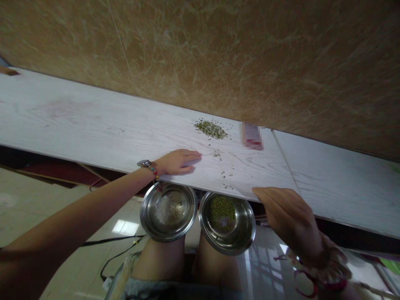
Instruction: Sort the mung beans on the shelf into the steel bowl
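"Stretching crosswise, the white table (93, 121). Below it?"

"Two steel bowls: the left bowl (168, 212) has pale grains (168, 210), the right bowl (245, 233) green beans (222, 210)."

"Hands?"

"Left hand (178, 162) flat on top, fingers straight, gripping nothing; right hand (287, 210) bunched at the near edge, contents I can't tell."

"The bean pile (211, 129)?"

"Far side, long axis slanting rightward and nearer; stray beans (218, 155) trail towards the right bowl."

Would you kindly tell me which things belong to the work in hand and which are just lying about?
Apparently in use:
left bowl of pale grains
right bowl of green beans
green heap

Apparently lying about:
blurred item
cables
brown object
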Motion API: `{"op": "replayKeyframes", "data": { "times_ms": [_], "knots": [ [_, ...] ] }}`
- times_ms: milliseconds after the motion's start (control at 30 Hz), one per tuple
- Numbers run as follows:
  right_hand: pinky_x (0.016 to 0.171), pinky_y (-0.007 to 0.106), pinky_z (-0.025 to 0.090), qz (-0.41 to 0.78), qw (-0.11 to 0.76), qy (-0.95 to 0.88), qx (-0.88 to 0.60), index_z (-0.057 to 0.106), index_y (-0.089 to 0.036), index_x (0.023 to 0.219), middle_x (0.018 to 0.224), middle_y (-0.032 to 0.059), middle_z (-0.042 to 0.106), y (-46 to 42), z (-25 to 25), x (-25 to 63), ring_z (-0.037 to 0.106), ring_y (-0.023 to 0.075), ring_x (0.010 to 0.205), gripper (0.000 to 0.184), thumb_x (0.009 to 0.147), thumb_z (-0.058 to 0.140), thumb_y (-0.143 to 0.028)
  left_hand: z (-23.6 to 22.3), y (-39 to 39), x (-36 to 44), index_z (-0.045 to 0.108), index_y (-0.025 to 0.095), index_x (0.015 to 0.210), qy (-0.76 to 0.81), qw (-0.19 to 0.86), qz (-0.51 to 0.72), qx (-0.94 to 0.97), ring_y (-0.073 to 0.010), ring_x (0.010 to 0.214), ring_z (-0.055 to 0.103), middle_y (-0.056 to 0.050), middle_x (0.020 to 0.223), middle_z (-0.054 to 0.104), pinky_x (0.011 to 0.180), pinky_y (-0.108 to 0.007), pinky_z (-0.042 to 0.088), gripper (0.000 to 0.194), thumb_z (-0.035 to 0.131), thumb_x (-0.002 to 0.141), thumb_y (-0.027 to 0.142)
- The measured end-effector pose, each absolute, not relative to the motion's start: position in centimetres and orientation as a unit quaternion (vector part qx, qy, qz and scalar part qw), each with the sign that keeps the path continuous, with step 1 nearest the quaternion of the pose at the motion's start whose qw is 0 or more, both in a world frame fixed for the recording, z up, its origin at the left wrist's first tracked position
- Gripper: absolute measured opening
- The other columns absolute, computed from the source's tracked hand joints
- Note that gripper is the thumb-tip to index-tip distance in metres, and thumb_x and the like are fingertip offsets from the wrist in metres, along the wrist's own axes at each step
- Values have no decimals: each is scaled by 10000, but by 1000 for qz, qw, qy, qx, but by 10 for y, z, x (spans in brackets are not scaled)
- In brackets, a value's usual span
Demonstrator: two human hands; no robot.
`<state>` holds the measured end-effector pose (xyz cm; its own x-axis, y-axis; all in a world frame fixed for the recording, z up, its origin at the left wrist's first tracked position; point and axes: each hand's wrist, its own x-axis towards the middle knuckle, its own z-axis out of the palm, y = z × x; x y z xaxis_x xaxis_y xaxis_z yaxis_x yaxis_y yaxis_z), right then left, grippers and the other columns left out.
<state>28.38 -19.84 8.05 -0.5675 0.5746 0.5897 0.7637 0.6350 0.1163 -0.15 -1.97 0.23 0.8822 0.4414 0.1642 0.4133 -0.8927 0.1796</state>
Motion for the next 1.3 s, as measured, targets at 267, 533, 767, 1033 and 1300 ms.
{"op": "replayKeyframes", "data": {
  "times_ms": [267, 533, 767, 1033, 1300],
  "knots": [
    [678, 317, 505, -204, 248, -854, -410, 586, -161, 1123, 849, 58, 696, -200, 74, 292, 630, 175, 796, 392, 795, 444, -2, 4, -21, -2, 443, 157, 1293, 224, 73, 98, 967, -196, 1221, 451, -95, 1380, 456, 1025, -327, 323, 438, 404, 916, 376],
    [679, 313, 514, -175, 266, -859, -401, 557, -211, 1209, 866, 34, 703, -201, 77, 289, 637, 165, 805, 476, 795, 442, -4, 2, -20, -2, 428, 184, 1312, 227, 78, 102, 965, -197, 1222, 449, -76, 1395, 441, 1018, -331, 328, 444, 408, 916, 384],
    [663, 310, 505, -189, 250, -864, -394, 590, -170, 1104, 830, 47, 691, -201, 81, 288, 624, 166, 771, 375, 800, 450, -2, 4, -20, -2, 437, 159, 1302, 229, 78, 97, 965, -200, 1214, 456, -90, 1389, 445, 1024, -326, 326, 451, 405, 912, 383],
    [653, 300, 503, -179, 243, -868, -393, 597, -167, 1056, 820, 44, 688, -204, 81, 288, 623, 159, 748, 341, 796, 448, -4, 4, -20, -1, 442, 167, 1297, 227, 82, 99, 965, -198, 1206, 465, -83, 1387, 449, 1025, -323, 327, 442, 406, 913, 383],
    [675, 299, 513, -183, 253, -867, -389, 600, -181, 1029, 827, 34, 690, -208, 84, 287, 630, 154, 773, 328, 793, 455, -6, 5, -20, -1, 452, 137, 1290, 228, 84, 94, 965, -195, 1222, 451, -98, 1378, 458, 1026, -316, 324, 460, 398, 909, 388]
  ]
}}
